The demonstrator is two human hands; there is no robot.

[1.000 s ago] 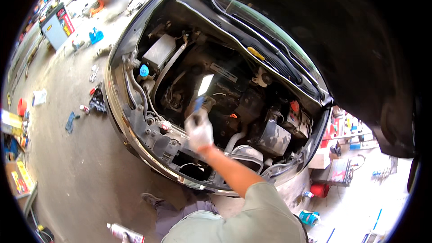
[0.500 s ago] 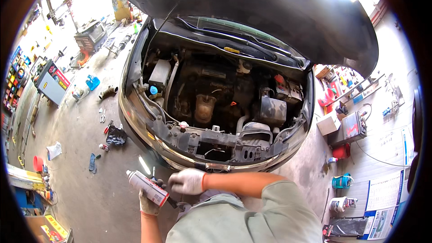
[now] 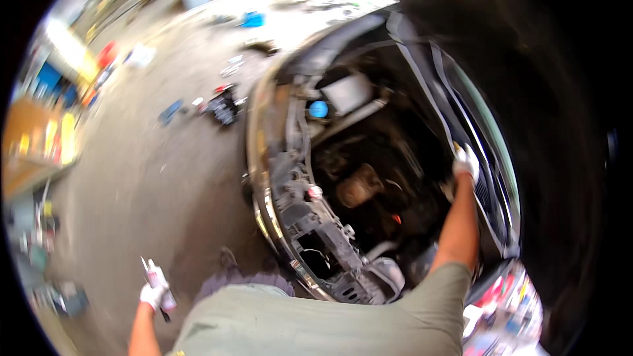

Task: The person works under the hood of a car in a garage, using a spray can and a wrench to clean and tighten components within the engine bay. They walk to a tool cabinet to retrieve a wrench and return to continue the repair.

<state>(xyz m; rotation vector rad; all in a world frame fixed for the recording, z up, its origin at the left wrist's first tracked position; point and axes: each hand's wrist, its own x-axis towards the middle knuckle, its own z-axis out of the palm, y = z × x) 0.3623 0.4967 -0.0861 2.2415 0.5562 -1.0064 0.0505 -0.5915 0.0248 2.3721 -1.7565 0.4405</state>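
In my gloved left hand (image 3: 153,295), out to the lower left, is a white and red spray can (image 3: 157,275); the fingers are closed round it. A thin pale tip sticks up beside the can, and a dark end shows below the hand. My gloved right hand (image 3: 467,163) reaches across the engine bay to the dark cowl below the windshield. At its fingertips is a small yellow object (image 3: 456,148), mostly covered by the hand. Blur hides whether those fingers grip it. Beneath that arm lies the open engine bay, with a brown metal cover (image 3: 359,186) and a blue cap (image 3: 318,109).
The raised hood (image 3: 527,59) hangs dark over the right side. The car's front bumper (image 3: 269,214) curves past my legs. On the floor lie a black plastic bag (image 3: 223,107) and a blue cloth-like piece (image 3: 171,111). A wooden-sided box (image 3: 30,138) stands at the far left.
My right hand has gone from beside the can to the windshield cowl. My left hand has swung out left, still holding the can. The whole view has turned, and the car now sits further right.
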